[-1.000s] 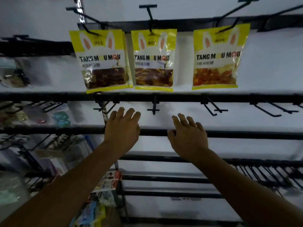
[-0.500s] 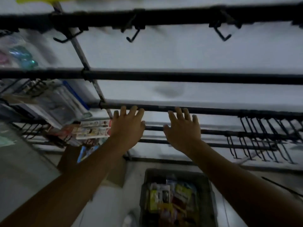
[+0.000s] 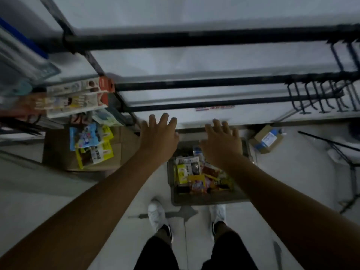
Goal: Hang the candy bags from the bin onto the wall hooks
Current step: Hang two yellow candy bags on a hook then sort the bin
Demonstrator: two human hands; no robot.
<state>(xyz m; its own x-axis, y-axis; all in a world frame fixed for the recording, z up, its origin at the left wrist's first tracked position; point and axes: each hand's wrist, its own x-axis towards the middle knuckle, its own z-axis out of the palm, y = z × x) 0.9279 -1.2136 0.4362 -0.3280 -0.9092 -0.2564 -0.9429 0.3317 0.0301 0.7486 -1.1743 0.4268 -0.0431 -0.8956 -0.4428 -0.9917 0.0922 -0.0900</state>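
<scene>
A grey bin (image 3: 206, 199) stands on the floor just ahead of my feet, filled with several candy bags (image 3: 196, 175) in yellow, red and white wrappers. My left hand (image 3: 158, 136) hovers over the bin's far left corner, fingers spread, holding nothing. My right hand (image 3: 222, 143) hangs above the bin's far end, also spread and empty, hiding part of the contents. Black wall rails cross the white wall above, with a cluster of bare black hooks (image 3: 319, 96) at the right. The hung yellow bags are out of view.
A cardboard box (image 3: 58, 152) at the left carries snack packets (image 3: 91, 145). Hanging packaged goods (image 3: 74, 98) fill the left rack. A small taped carton (image 3: 267, 138) lies on the floor at the right, beside a black stand's legs (image 3: 348, 166). My white shoes (image 3: 156, 215) stand behind the bin.
The view has swung down from the hung yellow bags to the floor. Both empty hands have dropped from the rails to just above the bin.
</scene>
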